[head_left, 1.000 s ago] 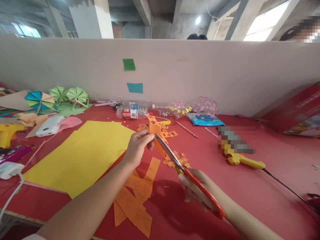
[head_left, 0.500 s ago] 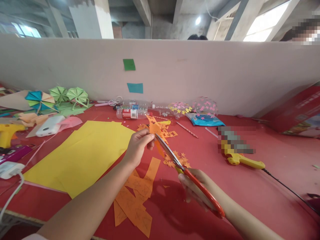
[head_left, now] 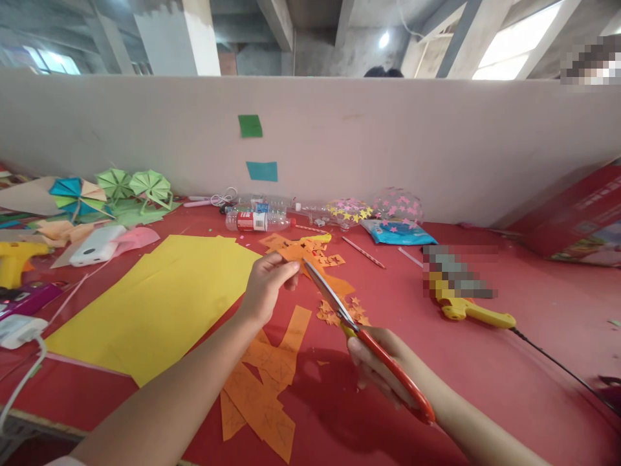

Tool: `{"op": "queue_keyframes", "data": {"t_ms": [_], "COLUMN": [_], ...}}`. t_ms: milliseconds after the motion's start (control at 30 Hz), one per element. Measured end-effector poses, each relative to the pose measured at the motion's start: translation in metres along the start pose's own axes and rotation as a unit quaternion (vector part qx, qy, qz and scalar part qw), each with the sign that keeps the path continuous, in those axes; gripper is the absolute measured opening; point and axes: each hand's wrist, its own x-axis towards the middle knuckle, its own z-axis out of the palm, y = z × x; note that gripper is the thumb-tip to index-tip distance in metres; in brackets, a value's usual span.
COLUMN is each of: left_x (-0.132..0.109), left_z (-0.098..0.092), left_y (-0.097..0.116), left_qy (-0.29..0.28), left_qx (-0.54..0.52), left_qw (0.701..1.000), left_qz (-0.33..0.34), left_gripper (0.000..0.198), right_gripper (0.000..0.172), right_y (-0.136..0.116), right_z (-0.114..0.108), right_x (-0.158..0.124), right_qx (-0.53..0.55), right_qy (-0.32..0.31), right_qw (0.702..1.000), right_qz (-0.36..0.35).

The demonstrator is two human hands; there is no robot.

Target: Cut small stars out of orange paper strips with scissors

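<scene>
My left hand (head_left: 272, 285) pinches a piece of orange paper (head_left: 334, 281) between thumb and fingers above the table. Red-handled scissors (head_left: 334, 304) sit in my right hand (head_left: 383, 362), blades pointing up and left with their tips at the paper near my left thumb. Small orange paper stars (head_left: 358, 313) lie in a pile just behind the blades. Nearer to me rest several orange paper strips (head_left: 272, 401) with star outlines drawn on them. Cut-out orange scraps (head_left: 334, 260) with star-shaped holes lie beyond my left hand.
Yellow sheets (head_left: 169, 298) lie left of my hands. Plastic bottles (head_left: 252, 221), a blue packet (head_left: 402, 233) and a striped straw (head_left: 363, 252) lie toward the white partition (head_left: 339, 142). A yellow glue gun (head_left: 475, 314) with a cord is at right, folded paper umbrellas (head_left: 150, 186) at left.
The orange paper in my left hand has turned, its long end now pointing right over the star pile instead of hanging down. My hands and the scissors have barely moved.
</scene>
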Motion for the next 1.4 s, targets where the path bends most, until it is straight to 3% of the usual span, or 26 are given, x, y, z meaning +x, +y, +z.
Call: {"op": "queue_keyframes", "data": {"t_ms": [200, 567, 867, 1100, 1400], "left_x": [-0.004, -0.006, -0.005, -0.004, -0.004], "left_z": [0.004, 0.005, 0.006, 0.006, 0.005], "left_y": [-0.003, -0.003, 0.0, 0.001, 0.002], "left_qy": [-0.023, -0.05, -0.056, -0.051, -0.041], "left_qx": [-0.009, -0.044, -0.04, -0.035, -0.028], "left_qw": [1.0, 0.998, 0.997, 0.997, 0.998], "left_qz": [-0.007, -0.02, -0.035, -0.038, -0.043], "left_gripper": [0.025, 0.02, 0.022, 0.022, 0.021], "right_gripper": [0.064, 0.063, 0.061, 0.053, 0.048], "right_y": [0.006, 0.006, 0.006, -0.001, 0.0], "right_z": [-0.001, -0.003, -0.002, 0.001, 0.001], "right_x": [0.0, -0.001, -0.001, -0.004, -0.002], "right_qx": [0.02, 0.018, 0.014, -0.013, 0.002], "right_qy": [-0.022, -0.038, -0.033, 0.004, 0.011], "right_qw": [0.999, 0.998, 0.998, 1.0, 1.0], "right_qz": [-0.034, -0.054, -0.05, 0.014, 0.003]}}
